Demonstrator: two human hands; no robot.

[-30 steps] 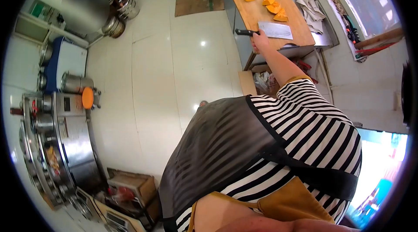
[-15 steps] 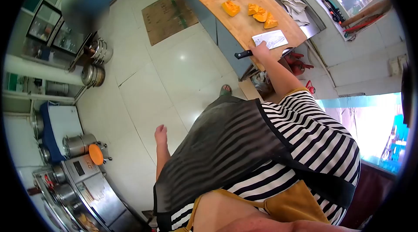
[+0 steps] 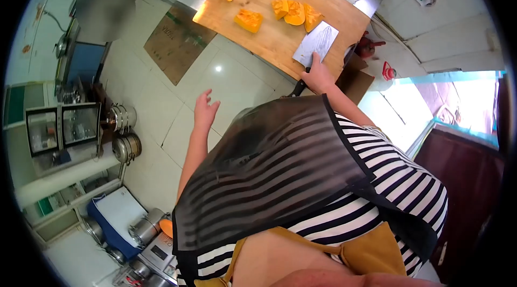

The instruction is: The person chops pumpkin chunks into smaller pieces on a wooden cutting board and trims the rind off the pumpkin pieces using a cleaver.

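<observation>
The cleaver (image 3: 318, 43) shows its flat side over the near right end of the wooden cutting board (image 3: 280, 42); whether its blade touches the wood cannot be told. The right hand (image 3: 319, 77) is closed around it where blade meets black handle (image 3: 296, 89). It looks stiff and fairly heavy, its smooth metal likely slippery when wet, so the handle seems the surest hold. Three pumpkin pieces (image 3: 294, 13) sit just beyond the blade, two more farther left. The left hand (image 3: 204, 110) hangs empty, fingers loosely spread, above the tiled floor (image 3: 242, 66)
</observation>
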